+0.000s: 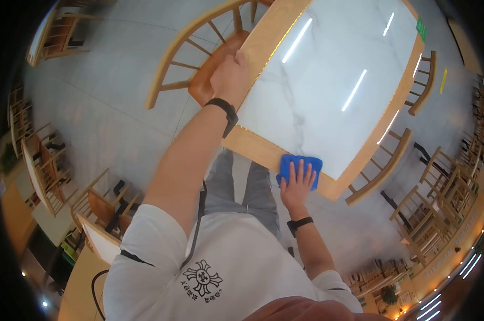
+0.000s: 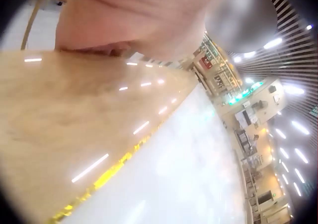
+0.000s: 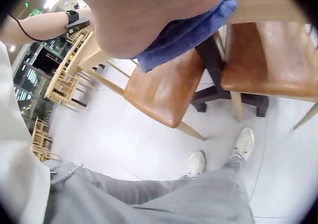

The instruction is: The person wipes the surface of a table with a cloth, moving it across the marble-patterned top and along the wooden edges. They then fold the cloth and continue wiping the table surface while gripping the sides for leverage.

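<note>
Blue cloth (image 1: 286, 165), just one, lies at the near edge of one table (image 1: 311, 91) under the right hand (image 1: 296, 191), fingers straight; the left hand (image 1: 231, 77) grips the left edge

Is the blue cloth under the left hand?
No, the blue cloth is under the right hand, while the left hand grips the edge of the table.
</note>
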`<action>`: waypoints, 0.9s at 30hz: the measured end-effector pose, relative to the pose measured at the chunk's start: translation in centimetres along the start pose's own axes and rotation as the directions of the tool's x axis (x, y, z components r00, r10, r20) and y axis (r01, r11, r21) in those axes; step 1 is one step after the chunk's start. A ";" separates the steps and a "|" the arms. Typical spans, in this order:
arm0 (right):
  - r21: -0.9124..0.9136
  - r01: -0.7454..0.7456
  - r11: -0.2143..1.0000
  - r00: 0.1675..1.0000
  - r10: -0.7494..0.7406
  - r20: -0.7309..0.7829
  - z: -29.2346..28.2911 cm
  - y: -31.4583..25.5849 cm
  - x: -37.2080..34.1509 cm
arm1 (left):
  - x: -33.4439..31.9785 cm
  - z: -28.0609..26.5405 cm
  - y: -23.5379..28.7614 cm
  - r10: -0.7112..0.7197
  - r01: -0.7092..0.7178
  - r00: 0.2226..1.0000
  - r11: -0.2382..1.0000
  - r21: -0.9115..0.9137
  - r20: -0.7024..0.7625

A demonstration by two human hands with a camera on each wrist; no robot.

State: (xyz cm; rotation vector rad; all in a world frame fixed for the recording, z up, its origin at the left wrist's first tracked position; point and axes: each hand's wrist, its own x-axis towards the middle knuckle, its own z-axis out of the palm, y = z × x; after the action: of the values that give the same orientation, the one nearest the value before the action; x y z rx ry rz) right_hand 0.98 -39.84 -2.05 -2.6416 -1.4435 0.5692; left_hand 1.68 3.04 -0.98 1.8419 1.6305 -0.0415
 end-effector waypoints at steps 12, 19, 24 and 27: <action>-0.050 -0.074 0.996 0.976 0.062 -0.208 -5.5 2.0 17.6 | 0.2 1.1 1.1 -0.073 0.084 0.995 0.985 0.152 -0.075; -0.131 0.038 0.991 0.913 -0.088 -0.398 -10.1 6.9 37.5 | 0.6 2.2 0.3 -0.015 0.049 0.985 0.980 0.193 -0.175; -0.146 0.011 0.989 0.870 -0.081 -0.486 -11.9 10.2 49.3 | 0.6 1.7 1.0 -0.119 0.134 0.988 0.979 0.154 -0.102; -0.108 -0.049 0.993 0.869 -0.011 -0.495 -12.1 9.9 51.5 | 0.6 1.9 0.8 -0.120 0.136 0.987 0.976 0.168 -0.105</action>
State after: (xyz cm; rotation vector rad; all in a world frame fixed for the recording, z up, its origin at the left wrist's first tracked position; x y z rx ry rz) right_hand 38.29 -1.55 -7.83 -2.6094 -1.3162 -0.2010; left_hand 3.28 2.62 -2.29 1.8901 1.8619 -0.1603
